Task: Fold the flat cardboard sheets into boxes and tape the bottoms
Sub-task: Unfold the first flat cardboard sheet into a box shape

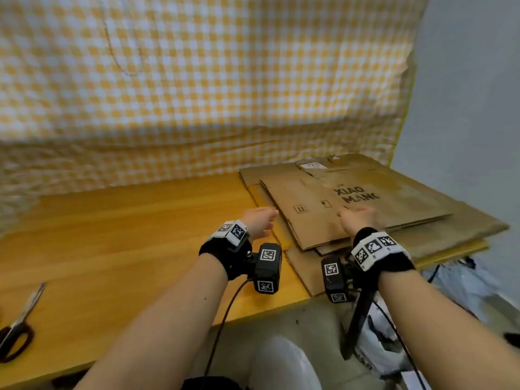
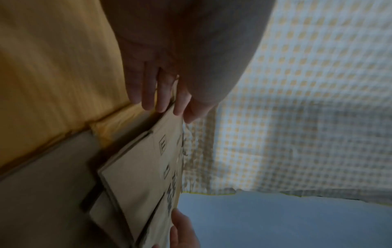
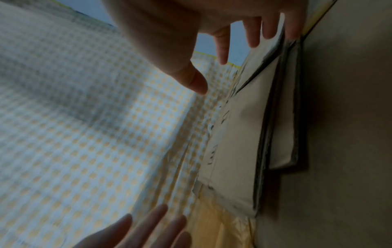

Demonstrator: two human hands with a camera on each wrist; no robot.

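A stack of flat brown cardboard sheets [image 1: 365, 209] lies on the right end of the wooden table [image 1: 126, 235]; the top sheet [image 2: 144, 167] carries black print. My left hand [image 1: 260, 219] hovers at the stack's left edge with straight fingers [image 2: 148, 94], their tips close to the top sheet's corner. My right hand [image 1: 358, 218] is over the top sheet near its front, fingers spread and relaxed [image 3: 254, 33], holding nothing. In the right wrist view the top sheet [image 3: 237, 134] and the stacked edges below it show.
Scissors [image 1: 17, 327] with dark handles lie at the table's front left. A yellow-checked cloth [image 1: 197, 80] hangs behind the table. Plastic bags [image 1: 394, 333] and cables sit on the floor at the right.
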